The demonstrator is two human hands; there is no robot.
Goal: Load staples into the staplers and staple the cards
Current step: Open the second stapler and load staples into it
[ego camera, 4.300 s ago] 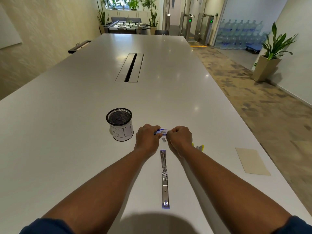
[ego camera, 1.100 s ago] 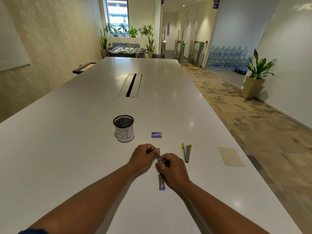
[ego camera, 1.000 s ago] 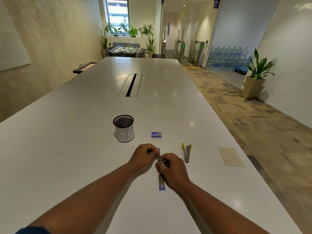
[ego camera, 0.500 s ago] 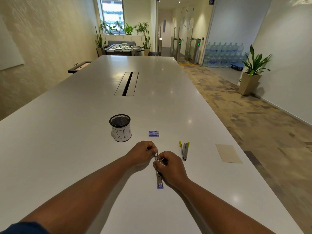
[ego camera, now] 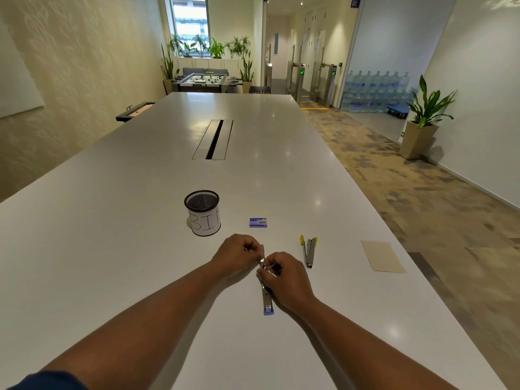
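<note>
A purple stapler [ego camera: 266,298] lies opened out flat on the white table [ego camera: 112,249], pointing away from me. My left hand [ego camera: 237,253] pinches its far end. My right hand [ego camera: 285,278] is closed over its middle and pinches a thin silver piece, apparently a staple strip [ego camera: 271,266], against the magazine. Just beyond the hands lies a small blue staple box [ego camera: 258,222]. A yellow stapler [ego camera: 308,251] rests to the right, partly open. Further right, a beige card [ego camera: 382,256] lies flat near the table edge.
A black mesh cup [ego camera: 202,212] with a paper label reading "BIN" stands left of the staple box. A cable slot [ego camera: 213,139] runs along the table's middle. The table's right edge drops to carpeted floor just past the card.
Four seconds ago both hands were on the staple box; the box now lies on the table and both hands are on the purple stapler. Over the last second they hardly moved.
</note>
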